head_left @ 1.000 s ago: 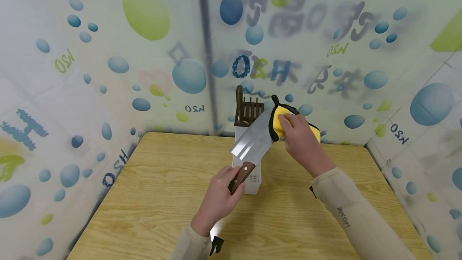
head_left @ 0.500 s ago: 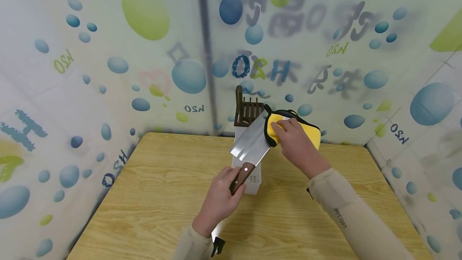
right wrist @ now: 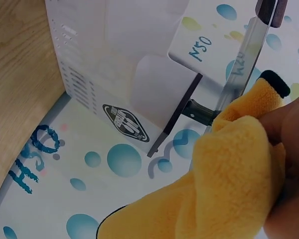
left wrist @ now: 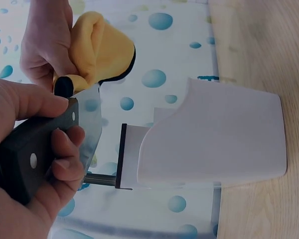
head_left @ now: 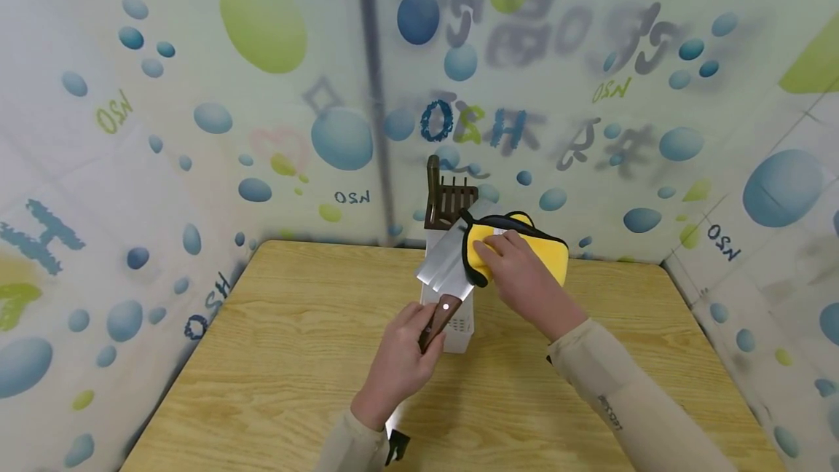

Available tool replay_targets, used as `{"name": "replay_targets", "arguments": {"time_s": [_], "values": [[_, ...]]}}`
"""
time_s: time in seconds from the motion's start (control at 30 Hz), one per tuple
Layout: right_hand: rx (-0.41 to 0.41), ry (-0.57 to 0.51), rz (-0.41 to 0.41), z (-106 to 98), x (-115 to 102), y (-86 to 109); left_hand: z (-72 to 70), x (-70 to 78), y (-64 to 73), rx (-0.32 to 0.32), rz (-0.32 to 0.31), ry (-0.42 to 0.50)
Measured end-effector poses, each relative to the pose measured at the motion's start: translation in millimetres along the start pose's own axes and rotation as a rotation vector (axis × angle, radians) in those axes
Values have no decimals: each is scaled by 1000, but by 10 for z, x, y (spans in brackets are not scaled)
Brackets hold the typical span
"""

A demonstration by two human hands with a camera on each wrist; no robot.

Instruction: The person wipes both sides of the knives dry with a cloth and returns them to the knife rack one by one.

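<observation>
My left hand grips a cleaver by its riveted wooden handle. The broad steel blade points up and to the right, away from me. Over the blade's middle lies a yellow cloth with black edging, folded and pinched by my right hand. A corner of the blade shows beyond the cloth. Behind the cleaver stands a white knife block with a dark slotted top, partly hidden in the head view. Another knife's dark handle sticks up from its left slot.
The block stands on a wooden table, near its back edge. Patterned walls with blue and green spots enclose the table at the back and both sides. The block's side has vent holes and a dark diamond label.
My right hand has slid the yellow cloth down and left along the blade, closer to the handle. The left hand and the cleaver have stayed nearly still.
</observation>
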State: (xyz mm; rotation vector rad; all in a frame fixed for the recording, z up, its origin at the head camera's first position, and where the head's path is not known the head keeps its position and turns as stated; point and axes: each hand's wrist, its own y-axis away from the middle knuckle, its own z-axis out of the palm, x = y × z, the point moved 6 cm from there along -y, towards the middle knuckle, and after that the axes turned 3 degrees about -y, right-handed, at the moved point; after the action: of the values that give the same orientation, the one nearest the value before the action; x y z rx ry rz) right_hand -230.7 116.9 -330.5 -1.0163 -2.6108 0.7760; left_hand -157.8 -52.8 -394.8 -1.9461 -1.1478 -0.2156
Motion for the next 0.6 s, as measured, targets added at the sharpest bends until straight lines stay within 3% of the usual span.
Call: {"name": "replay_targets", "arguments": {"time_s": [0.23, 0.37, 0.5, 0.6], "values": [[-20, 12, -4, 6, -59, -1, -1, -1, -1, -6, 6, -23], [13, 13, -6, 4, -37, 11, 0, -1, -1, -7, 11, -41], [74, -3, 48, -22, 64, 37, -4, 4, -6, 5, 20, -42], [74, -25, 108, -27, 161, 54, -13, 11, -17, 13, 26, -40]]}}
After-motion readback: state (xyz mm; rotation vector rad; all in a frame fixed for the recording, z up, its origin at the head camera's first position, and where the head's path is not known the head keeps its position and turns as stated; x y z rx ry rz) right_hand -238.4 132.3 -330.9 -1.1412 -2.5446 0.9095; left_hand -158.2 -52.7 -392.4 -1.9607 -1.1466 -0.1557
